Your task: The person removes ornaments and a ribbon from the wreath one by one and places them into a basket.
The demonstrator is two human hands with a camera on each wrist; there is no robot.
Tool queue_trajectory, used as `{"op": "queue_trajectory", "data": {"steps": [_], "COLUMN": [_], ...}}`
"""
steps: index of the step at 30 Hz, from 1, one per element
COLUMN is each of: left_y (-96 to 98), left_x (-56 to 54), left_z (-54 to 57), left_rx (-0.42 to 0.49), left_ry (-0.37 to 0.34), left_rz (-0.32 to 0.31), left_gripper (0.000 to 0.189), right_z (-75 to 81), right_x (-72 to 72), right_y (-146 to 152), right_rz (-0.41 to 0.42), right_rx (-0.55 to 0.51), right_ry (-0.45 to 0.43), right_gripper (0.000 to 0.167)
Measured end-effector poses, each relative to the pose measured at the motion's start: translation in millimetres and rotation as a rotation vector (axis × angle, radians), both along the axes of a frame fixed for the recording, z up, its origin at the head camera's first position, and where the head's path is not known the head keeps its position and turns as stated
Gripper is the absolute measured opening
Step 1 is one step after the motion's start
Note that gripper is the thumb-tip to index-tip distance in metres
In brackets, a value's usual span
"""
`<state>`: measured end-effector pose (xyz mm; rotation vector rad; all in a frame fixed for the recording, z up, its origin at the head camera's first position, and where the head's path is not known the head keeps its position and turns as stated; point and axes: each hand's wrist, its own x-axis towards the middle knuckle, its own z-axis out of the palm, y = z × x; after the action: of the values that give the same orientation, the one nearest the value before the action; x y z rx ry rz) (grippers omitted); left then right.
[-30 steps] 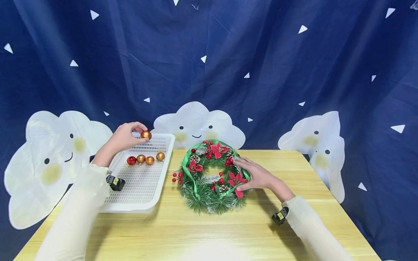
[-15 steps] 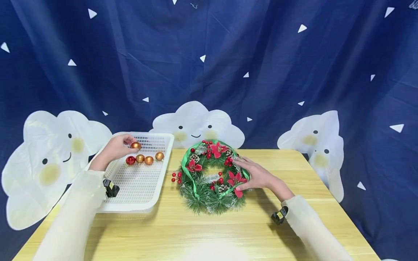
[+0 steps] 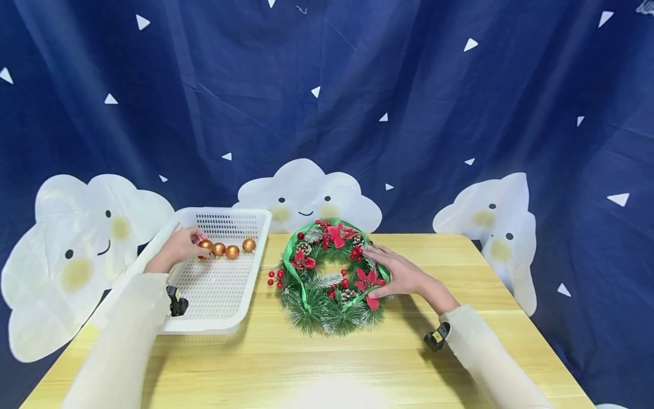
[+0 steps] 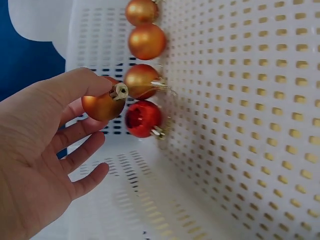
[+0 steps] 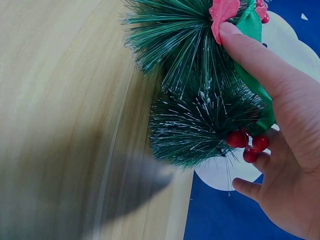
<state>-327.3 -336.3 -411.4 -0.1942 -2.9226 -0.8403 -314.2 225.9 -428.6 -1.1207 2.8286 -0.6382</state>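
Note:
In a white plastic basket point(image 3: 206, 325), my left hand point(image 3: 177, 249) pinches a gold Christmas bauble point(image 4: 102, 106) between thumb and fingers; its cap faces the left wrist camera. Right beside it lies a shiny red bauble point(image 4: 144, 119), mostly covered by the hand in the head view. Several more gold baubles point(image 3: 232, 251) form a row along the basket floor. A green Christmas wreath point(image 3: 337, 321) with red poinsettias, berries, pinecones and green ribbon lies on the table. Its right side is gripped by my right hand point(image 3: 401, 274), the thumb at a red petal point(image 5: 223, 17).
The wooden table point(image 3: 317, 369) carries the basket on the left and the wreath at its middle. A dark blue curtain point(image 3: 337, 74) with white triangles and smiling clouds hangs behind the table's far edge. The basket's raised walls surround the baubles.
My left hand has lowered the gold bauble from above the basket's back part toward the basket floor, at the left end of the row. The right hand and the wreath stay in place.

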Motion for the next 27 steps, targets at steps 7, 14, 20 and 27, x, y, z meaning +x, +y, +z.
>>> {"op": "queue_trajectory", "data": {"steps": [7, 14, 20, 27], "left_y": [-2.6, -1.7, -1.6, -1.0], "left_x": [-0.5, 0.2, -2.4, -6.9], "left_z": [-6.1, -9.4, -13.8, -18.0], "left_rx": [0.017, 0.020, -0.002, -0.035], "left_ry": [-0.013, -0.065, -0.053, -0.074], "left_rz": [0.020, 0.046, 0.064, 0.103], "left_gripper": [0.037, 0.038, 0.040, 0.035], "right_z": [-0.4, -1.0, -0.4, 0.1], "right_x": [-0.9, -2.3, -1.0, 0.7], "right_y": [0, 0, 0, 0], "right_rz": [-0.002, -0.002, -0.011, -0.019], "right_rx": [-0.003, 0.005, -0.002, -0.003], "right_ry": [-0.003, 0.011, 0.002, -0.008], "right_gripper": [0.107, 0.107, 0.107, 0.107]}}
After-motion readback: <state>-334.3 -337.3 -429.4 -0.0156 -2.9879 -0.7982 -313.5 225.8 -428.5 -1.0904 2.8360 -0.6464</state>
